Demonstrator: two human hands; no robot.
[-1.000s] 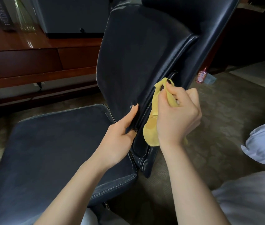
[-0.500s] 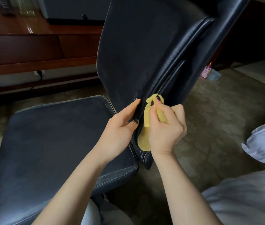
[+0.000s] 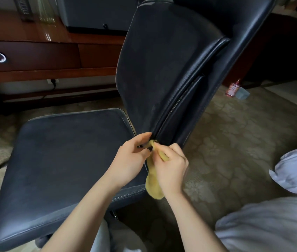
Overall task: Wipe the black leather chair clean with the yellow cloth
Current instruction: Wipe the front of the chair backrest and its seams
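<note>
The yellow cloth (image 3: 154,186) was tucked into the bottom of the seam in the back of the black chair (image 3: 162,70), just above the seat, with its tail hanging down. The right hand (image 3: 171,168) pinched it between thumb and curled fingers. The left hand (image 3: 128,160) gripped the cushion edge beside it. A wooden desk (image 3: 34,57) stood behind on patterned carpet (image 3: 235,142).

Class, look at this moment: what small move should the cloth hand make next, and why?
Probably slide the yellow cloth upward along the groove: the right hand pinches it at the groove's bottom end, while the left hand grips the black leather chair's panel edge beside it.
</note>
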